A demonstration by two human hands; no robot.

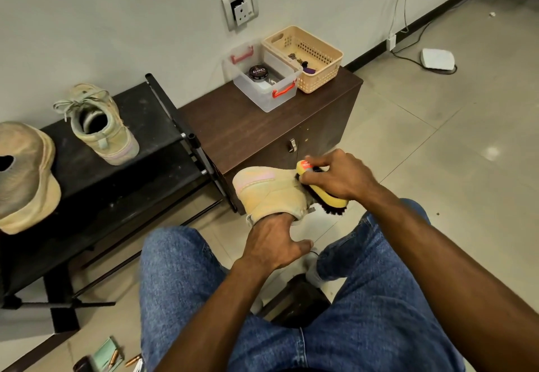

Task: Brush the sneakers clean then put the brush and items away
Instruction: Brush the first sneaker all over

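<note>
Two hands: left (275,243) inside sneaker (269,192), right (339,179) gripping brush (326,196).

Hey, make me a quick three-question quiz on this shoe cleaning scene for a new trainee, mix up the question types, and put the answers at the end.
1. True or false: the right hand holds the yellow brush against the sneaker.
2. Multiple choice: where is the round black polish tin? A) in the beige basket B) in the clear bin with red handles C) on the floor
3. Fill in: the other sneaker stands on the black ____.

Key
1. True; the left hand steadies the sneaker from inside its opening.
2. B
3. Rack, beside the brown cabinet.
</note>
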